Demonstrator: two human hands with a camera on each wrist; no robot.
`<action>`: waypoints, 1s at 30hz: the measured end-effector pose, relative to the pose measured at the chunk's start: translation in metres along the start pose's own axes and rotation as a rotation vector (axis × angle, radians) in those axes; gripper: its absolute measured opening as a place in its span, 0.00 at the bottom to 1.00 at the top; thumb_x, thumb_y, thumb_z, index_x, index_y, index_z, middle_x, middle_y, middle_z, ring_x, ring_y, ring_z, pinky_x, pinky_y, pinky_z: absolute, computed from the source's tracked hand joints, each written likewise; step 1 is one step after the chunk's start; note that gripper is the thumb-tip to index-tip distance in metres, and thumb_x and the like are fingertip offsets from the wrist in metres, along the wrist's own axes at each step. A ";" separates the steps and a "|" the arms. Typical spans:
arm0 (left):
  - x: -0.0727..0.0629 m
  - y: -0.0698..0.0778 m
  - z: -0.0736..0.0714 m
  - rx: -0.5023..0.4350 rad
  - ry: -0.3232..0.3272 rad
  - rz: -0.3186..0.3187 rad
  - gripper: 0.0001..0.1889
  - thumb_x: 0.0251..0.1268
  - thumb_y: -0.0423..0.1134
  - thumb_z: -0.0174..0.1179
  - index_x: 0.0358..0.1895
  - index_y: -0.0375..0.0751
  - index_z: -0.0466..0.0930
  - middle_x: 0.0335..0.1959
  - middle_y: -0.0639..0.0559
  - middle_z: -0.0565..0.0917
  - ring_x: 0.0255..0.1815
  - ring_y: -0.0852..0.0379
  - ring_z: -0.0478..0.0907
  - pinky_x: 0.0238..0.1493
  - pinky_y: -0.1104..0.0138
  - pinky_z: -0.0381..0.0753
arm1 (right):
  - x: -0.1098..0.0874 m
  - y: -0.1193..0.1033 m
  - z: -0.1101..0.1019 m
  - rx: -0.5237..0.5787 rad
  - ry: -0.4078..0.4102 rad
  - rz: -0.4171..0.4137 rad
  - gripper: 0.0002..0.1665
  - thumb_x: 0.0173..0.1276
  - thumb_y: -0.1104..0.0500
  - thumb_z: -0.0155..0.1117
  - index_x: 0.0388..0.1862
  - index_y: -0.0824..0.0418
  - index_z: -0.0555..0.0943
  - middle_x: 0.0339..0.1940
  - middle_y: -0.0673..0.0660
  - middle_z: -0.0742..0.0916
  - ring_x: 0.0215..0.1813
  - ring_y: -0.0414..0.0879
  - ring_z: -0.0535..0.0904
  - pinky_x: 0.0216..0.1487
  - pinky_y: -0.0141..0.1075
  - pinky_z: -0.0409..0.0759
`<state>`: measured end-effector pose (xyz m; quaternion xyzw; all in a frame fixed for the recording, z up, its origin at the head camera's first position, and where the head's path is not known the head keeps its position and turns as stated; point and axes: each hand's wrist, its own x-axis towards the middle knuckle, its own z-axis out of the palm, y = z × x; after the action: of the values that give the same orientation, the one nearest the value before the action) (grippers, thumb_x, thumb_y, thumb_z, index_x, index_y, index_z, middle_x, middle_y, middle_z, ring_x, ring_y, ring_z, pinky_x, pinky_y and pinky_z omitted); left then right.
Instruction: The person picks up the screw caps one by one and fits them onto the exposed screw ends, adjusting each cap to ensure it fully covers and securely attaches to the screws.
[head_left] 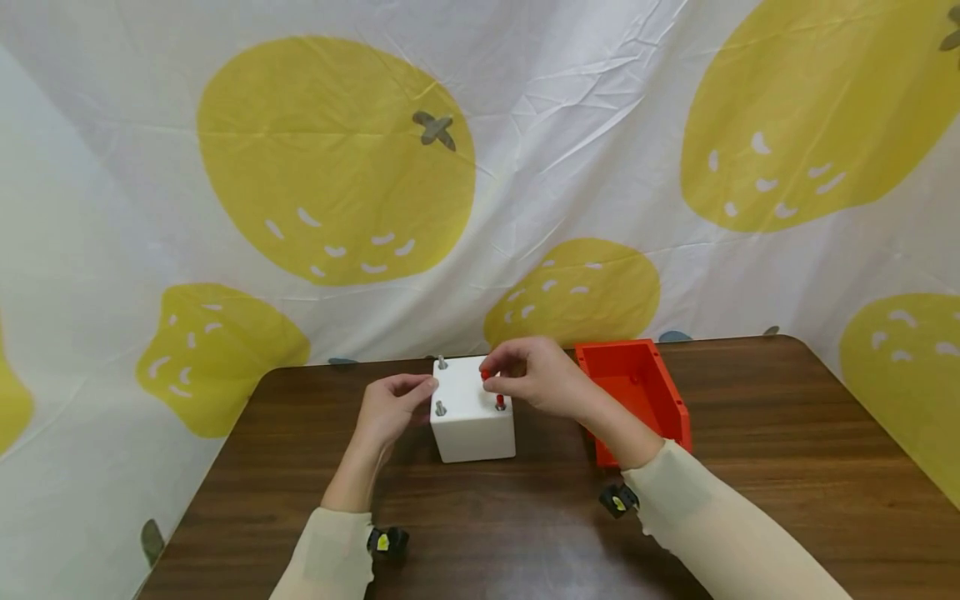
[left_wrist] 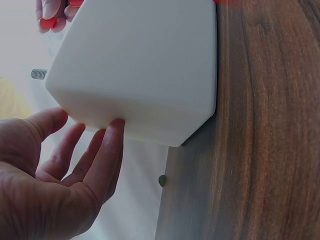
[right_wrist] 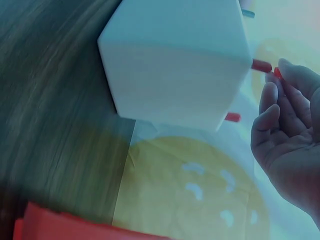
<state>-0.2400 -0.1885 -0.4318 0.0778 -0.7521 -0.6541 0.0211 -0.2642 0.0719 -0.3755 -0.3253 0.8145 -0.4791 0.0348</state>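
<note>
From the head, pinching a small red cap (head_left: 485, 376) in the right hand (head_left: 546, 377) over the white box (head_left: 474, 437) near the far edge of the table (head_left: 517, 525), with wide room in front and the red bin (head_left: 669, 392) at right. From the left wrist, touching the box's side with loosely spread fingers of the left hand (left_wrist: 60, 192), beside the top edge. From the right wrist, holding the cap just off a red-tipped post (right_wrist: 261, 65).
</note>
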 end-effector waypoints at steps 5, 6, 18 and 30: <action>0.000 0.000 0.000 -0.006 0.000 -0.004 0.15 0.72 0.38 0.72 0.53 0.31 0.89 0.49 0.41 0.89 0.41 0.54 0.87 0.52 0.44 0.89 | 0.006 -0.003 0.008 -0.004 -0.017 -0.023 0.07 0.68 0.62 0.78 0.44 0.59 0.90 0.33 0.49 0.88 0.33 0.49 0.84 0.33 0.37 0.84; 0.000 0.000 0.000 -0.009 -0.002 -0.003 0.15 0.72 0.38 0.72 0.53 0.30 0.89 0.49 0.41 0.89 0.41 0.54 0.87 0.51 0.45 0.89 | 0.006 -0.004 0.010 -0.006 -0.022 -0.022 0.07 0.68 0.62 0.78 0.44 0.58 0.90 0.33 0.49 0.88 0.32 0.49 0.84 0.32 0.37 0.84; 0.000 0.001 -0.001 -0.051 -0.025 0.002 0.17 0.73 0.37 0.71 0.56 0.28 0.87 0.49 0.42 0.89 0.42 0.54 0.87 0.40 0.59 0.92 | 0.018 -0.010 0.027 -0.065 -0.051 -0.055 0.08 0.66 0.59 0.81 0.43 0.56 0.91 0.33 0.44 0.89 0.36 0.43 0.82 0.36 0.35 0.84; -0.001 0.002 -0.001 -0.051 -0.024 -0.007 0.15 0.73 0.37 0.71 0.53 0.28 0.88 0.48 0.39 0.88 0.41 0.54 0.88 0.44 0.55 0.92 | 0.026 -0.014 0.042 -0.052 -0.074 -0.079 0.08 0.65 0.61 0.81 0.42 0.56 0.91 0.33 0.43 0.89 0.36 0.41 0.82 0.36 0.34 0.85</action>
<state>-0.2395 -0.1887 -0.4295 0.0721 -0.7349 -0.6742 0.0119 -0.2625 0.0212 -0.3801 -0.3754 0.8115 -0.4462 0.0373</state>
